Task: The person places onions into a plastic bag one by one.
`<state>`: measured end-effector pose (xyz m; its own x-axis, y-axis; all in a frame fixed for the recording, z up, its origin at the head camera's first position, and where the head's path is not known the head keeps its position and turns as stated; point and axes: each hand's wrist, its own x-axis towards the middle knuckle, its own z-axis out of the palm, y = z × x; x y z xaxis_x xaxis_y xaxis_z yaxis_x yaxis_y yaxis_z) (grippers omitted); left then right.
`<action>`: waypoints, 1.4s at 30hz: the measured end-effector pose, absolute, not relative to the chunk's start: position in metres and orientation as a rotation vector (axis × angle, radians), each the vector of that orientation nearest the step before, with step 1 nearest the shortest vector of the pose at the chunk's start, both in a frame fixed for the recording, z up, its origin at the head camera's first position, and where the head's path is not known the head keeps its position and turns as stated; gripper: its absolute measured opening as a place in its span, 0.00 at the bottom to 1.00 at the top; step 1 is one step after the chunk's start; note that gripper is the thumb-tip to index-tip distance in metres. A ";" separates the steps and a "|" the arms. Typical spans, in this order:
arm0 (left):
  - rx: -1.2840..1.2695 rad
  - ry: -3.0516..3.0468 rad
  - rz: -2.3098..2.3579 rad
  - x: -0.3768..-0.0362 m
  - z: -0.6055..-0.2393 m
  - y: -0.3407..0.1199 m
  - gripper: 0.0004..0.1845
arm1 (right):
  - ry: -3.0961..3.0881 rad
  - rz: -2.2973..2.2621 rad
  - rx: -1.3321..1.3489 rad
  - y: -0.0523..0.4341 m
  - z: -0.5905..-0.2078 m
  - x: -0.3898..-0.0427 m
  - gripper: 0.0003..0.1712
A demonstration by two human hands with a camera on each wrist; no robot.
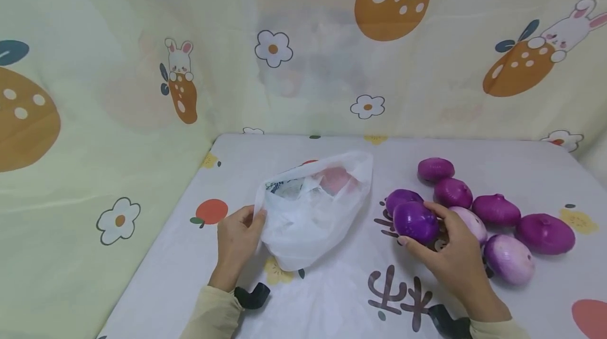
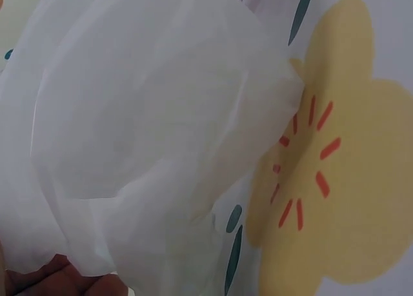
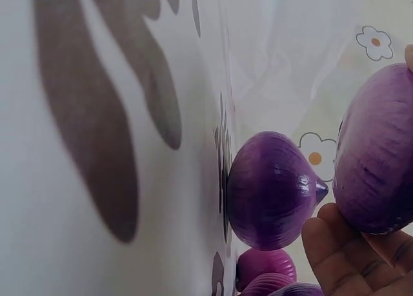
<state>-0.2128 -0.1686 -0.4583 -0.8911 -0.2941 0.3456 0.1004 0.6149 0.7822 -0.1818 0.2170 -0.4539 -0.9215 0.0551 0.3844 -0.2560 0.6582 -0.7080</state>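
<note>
A white plastic bag stands on the table with its mouth gaping upward. My left hand pinches the left edge of the bag's mouth between thumb and fingers. In the left wrist view the bag fills most of the frame, and only some fingertips show below it. My right hand grips a dark purple onion by its sides. In the right wrist view that held onion is raised off the table, beside another purple onion resting on the cloth.
Several onions lie to the right: magenta ones such as the far onion and the rightmost onion, plus paler ones like the front onion. A printed cloth covers the table. Patterned curtains enclose the back and left.
</note>
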 end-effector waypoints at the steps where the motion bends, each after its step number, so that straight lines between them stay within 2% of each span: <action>1: 0.151 -2.388 -1.199 -0.212 -0.459 -0.169 0.10 | -2.503 1.149 0.153 0.216 -0.454 -0.181 0.50; 13: 0.016 -2.322 -1.188 -0.196 -0.465 -0.173 0.06 | -2.485 1.144 0.159 0.210 -0.462 -0.168 0.49; 20: 0.010 -2.293 -1.184 -0.194 -0.465 -0.174 0.05 | -2.483 1.151 0.199 0.206 -0.444 -0.167 0.50; 32: -0.015 -2.259 -1.229 -0.202 -0.463 -0.174 0.05 | -2.404 1.069 0.403 0.185 -0.393 -0.214 0.51; 42: -0.088 -2.196 -1.229 -0.212 -0.469 -0.175 0.04 | -2.393 1.145 0.518 0.159 -0.389 -0.242 0.48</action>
<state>-0.2125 -0.1750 -0.4690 -0.8096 -0.2295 0.5403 0.3403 0.5665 0.7505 -0.2424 0.1591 -0.3888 -0.8351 -0.1435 0.5310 -0.5035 0.5880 -0.6330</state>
